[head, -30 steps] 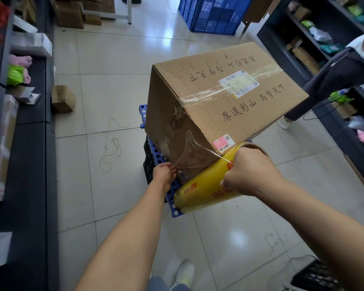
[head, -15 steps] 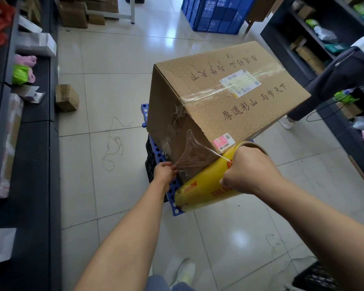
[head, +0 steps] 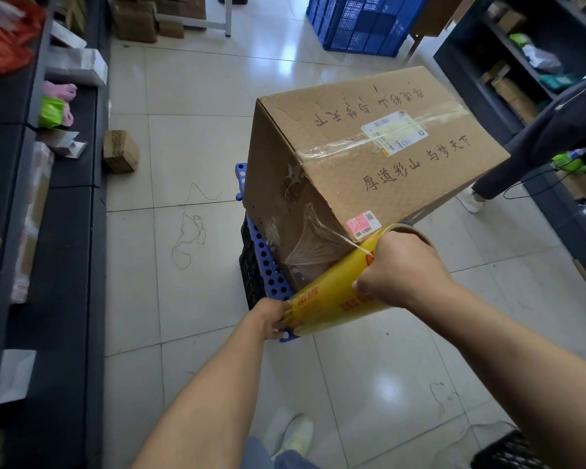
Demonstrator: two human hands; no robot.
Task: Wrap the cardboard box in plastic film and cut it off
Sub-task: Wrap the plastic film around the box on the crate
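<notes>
I am looking down at the cardboard box (head: 369, 157), which is sitting on a perforated board (head: 274, 282) over a crate (head: 251, 277), between the left shelving (head: 68, 231) and the right shelving (head: 471, 62). The film roll (head: 329, 301) is lying at the box's near corner, my left hand (head: 271, 318) gripping its near end and my right hand (head: 398, 269) its far end. A small carton (head: 119, 151) is sitting on the floor to the left, with stacked bins (head: 362, 25) standing behind.

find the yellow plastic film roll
Head view, centre: yellow plastic film roll against the brown cardboard box, gripped by left hand and right hand.
</notes>
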